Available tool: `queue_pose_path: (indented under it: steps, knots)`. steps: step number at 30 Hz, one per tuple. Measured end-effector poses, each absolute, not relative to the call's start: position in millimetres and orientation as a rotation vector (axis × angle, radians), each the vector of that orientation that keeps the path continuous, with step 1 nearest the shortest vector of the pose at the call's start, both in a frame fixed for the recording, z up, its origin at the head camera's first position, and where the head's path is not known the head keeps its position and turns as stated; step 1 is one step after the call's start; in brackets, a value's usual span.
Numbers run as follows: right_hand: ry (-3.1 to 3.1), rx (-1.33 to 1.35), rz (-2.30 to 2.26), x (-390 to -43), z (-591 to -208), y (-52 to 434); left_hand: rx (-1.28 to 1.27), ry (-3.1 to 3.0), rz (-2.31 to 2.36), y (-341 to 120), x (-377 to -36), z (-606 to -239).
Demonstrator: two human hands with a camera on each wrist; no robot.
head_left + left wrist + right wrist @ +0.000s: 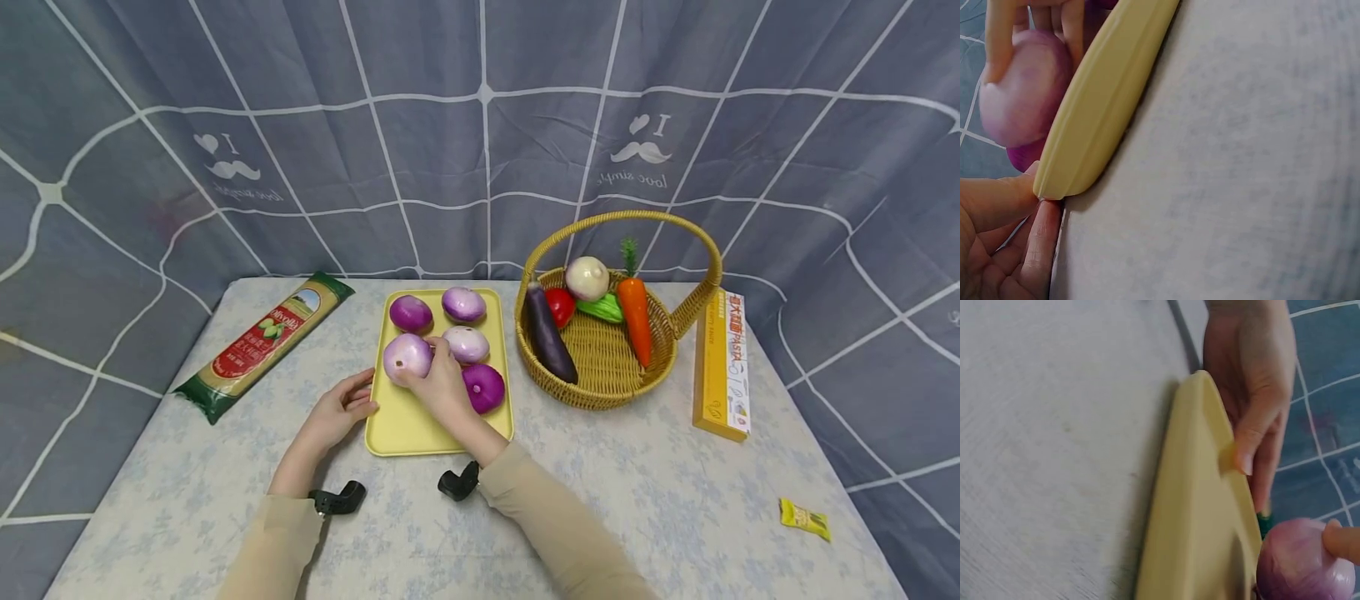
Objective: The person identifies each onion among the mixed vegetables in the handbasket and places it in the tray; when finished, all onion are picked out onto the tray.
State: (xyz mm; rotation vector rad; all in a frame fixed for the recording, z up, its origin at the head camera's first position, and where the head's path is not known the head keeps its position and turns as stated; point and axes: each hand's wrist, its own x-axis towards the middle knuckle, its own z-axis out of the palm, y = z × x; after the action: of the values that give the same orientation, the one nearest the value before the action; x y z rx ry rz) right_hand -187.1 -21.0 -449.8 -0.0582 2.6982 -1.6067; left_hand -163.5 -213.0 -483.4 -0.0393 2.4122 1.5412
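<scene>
Left hand: we see the bare left hand (339,414) pinching the left rim of a shallow, rectangular yellow tray (416,429), thumb at the edge.
Held onion: a round, glossy, pale-purple onion (407,354) sits over the tray's left side, to the right of the left hand and farther from us; whether it touches the tray we cannot tell.
Right hand: we see the bare right hand (446,387) with thumb and fingers clamped on that onion.
Other onions: four lie in the tray: a dark purple oval onion (410,314) at far left, a purple-and-white onion (463,305) at far right, a whitish-purple onion (468,345) just beside the right hand, and a deep magenta onion (485,388) near the right wrist.
Pasta bag: left of the tray, a long green-and-tan plastic pasta bag (266,346) lies aslant.
Basket: right of the tray we find a round, woven tan basket (596,354) with an arched handle, holding a dark eggplant (551,342) and an orange carrot (636,321), among others.
Box: a slim yellow-and-white pasta box (720,367) lies beside it.
Packet: a small yellow packet (805,520) lies at near right.
Tablecloth: we see a pale, blue-patterned tablecloth (637,500) beneath everything.
Curtain: a grey-blue, white-gridded fabric curtain (420,158) hangs behind.
</scene>
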Motion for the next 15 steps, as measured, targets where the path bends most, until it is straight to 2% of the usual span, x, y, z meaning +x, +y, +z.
queue_pose_path:
  steps: [15]
  knots:
    - [2.882, -0.021, -1.426, -187, -461, -36, -0.045, 2.405, 1.543, -213, -163, -483]
